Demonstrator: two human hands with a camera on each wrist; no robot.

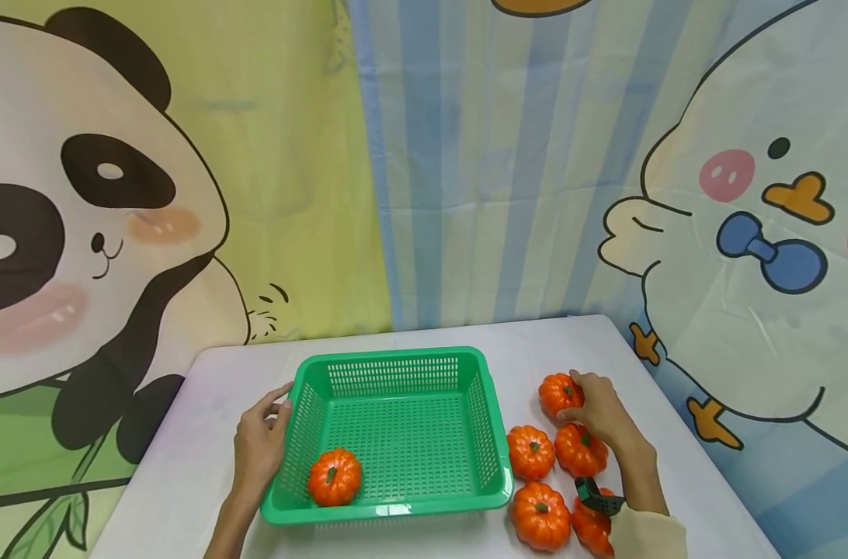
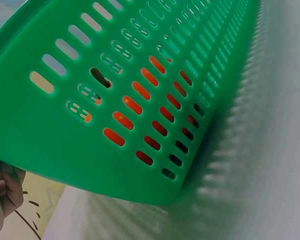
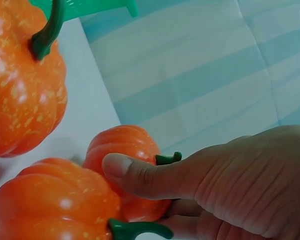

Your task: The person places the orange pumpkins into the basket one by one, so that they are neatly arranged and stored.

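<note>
A green slotted basket [image 1: 396, 508] sits mid-table with one orange toy pumpkin [image 1: 334, 477] in its near left corner. My left hand [image 1: 269, 415] grips the basket's left rim; the left wrist view shows the basket wall [image 2: 115, 100] with orange behind the slots and my fingers [image 2: 2, 195] curled at its edge. To the right of the basket, my right hand [image 1: 579, 397] holds the farthest pumpkin [image 1: 557, 392]. In the right wrist view my thumb [image 3: 140, 175] presses that pumpkin [image 3: 125, 142] near its green stem.
Several more pumpkins lie right of the basket: one [image 1: 530, 451] by the basket wall, one [image 1: 579, 449] under my wrist, one [image 1: 540, 514] at the front. The white table [image 1: 207, 435] ends at cartoon curtains behind. A black wrist strap [image 1: 597, 498] hides another pumpkin.
</note>
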